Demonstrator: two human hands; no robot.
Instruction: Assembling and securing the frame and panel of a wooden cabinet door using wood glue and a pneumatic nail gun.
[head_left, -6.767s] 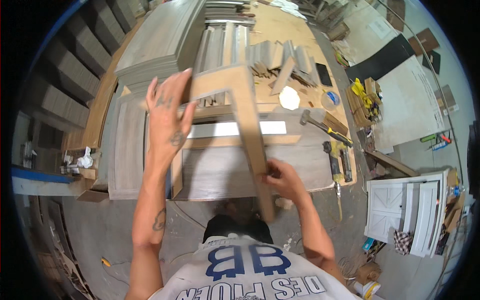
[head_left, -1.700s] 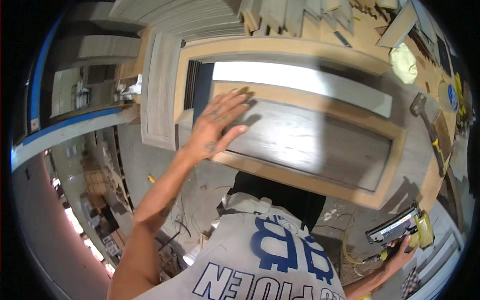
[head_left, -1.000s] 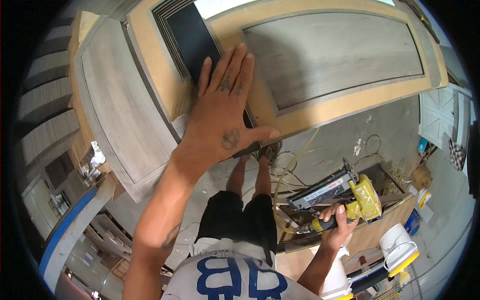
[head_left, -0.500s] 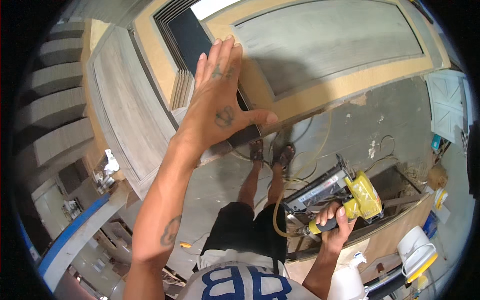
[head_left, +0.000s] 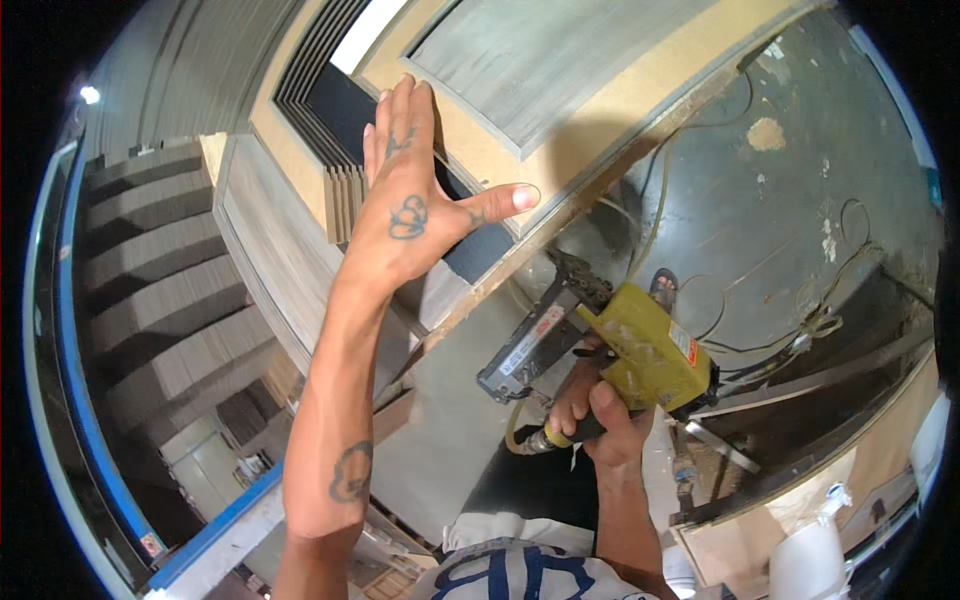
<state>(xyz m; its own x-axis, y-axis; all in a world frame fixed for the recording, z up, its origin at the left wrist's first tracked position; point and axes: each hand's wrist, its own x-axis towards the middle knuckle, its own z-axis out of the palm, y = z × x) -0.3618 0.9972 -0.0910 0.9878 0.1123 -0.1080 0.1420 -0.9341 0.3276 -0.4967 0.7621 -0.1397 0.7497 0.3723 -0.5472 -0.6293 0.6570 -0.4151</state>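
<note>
My left hand [head_left: 405, 205] lies stretched out with its thumb spread, over a dark strip [head_left: 350, 110] between light wooden boards. Its thumb reaches onto the bare margin of a panel with a grey wood-grain inset [head_left: 530, 60]. Just left of the hand, the ends of several thin slats [head_left: 345, 195] show. Low on the right, my right hand [head_left: 600, 425] is wrapped round the grip of a yellow-green pneumatic nail gun [head_left: 650, 345]. The gun's nose is near the panel's front edge, apart from it as far as I can see. An air hose [head_left: 515, 425] joins its handle.
Another grey wood-grain panel [head_left: 275, 235] lies left of my hand, beside a stack of curved grey boards [head_left: 170, 290]. Loose hose [head_left: 820, 325] coils across the floor at right. A wooden box [head_left: 800, 490] and a white bucket [head_left: 810, 560] stand lower right.
The nail gun has come up and left, closer to the panel's edge, held in my right hand. My left hand keeps its spread pose over the strip. The whole view has turned and shifted.
</note>
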